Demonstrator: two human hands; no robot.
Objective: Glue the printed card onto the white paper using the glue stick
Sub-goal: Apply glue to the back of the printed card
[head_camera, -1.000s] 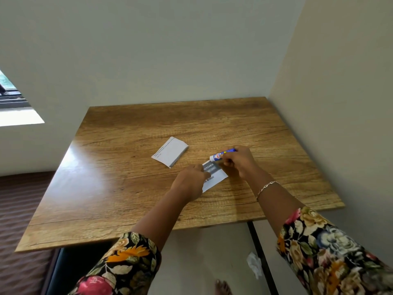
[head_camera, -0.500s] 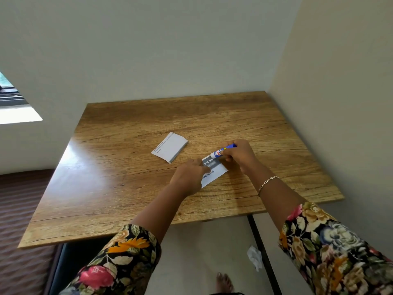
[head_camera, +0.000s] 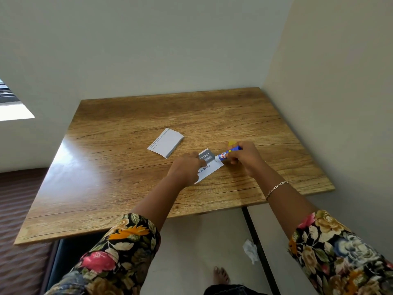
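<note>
Nearest the camera, a bare foot (head_camera: 221,275) stands on the pale floor, and a crumpled tissue (head_camera: 250,250) lies beside the black table leg (head_camera: 252,228). Two arms in floral sleeves (head_camera: 127,248) reach forward over the near edge of the wooden table (head_camera: 106,188). A thin bracelet (head_camera: 276,188) sits on the right wrist.

The left hand (head_camera: 185,168) is over the near-left end of the printed card (head_camera: 210,167), its fingers curled down and gripping that end against the tabletop. The card lies flat and at a slant, right of the table's middle. Its far part is a grey band reading "KITCHEN", and its white part shows blue letters that the hand partly covers.

The right hand (head_camera: 244,156) is just right of the card, with its fingers wrapped around the blue body of the glue stick (head_camera: 226,153). The stick is tilted low, and its white tip points left, meeting the far right edge of the card by the grey band.

Just behind the right hand, a small yellow cap (head_camera: 231,143) shows on the table.

Farther back and to the left, apart from the card, the white paper (head_camera: 168,141) lies as a small stack, with lines of fine print along its left edge. Beyond the table, two plain walls meet in a corner, and a bright window (head_camera: 12,109) shows at the far left.
</note>
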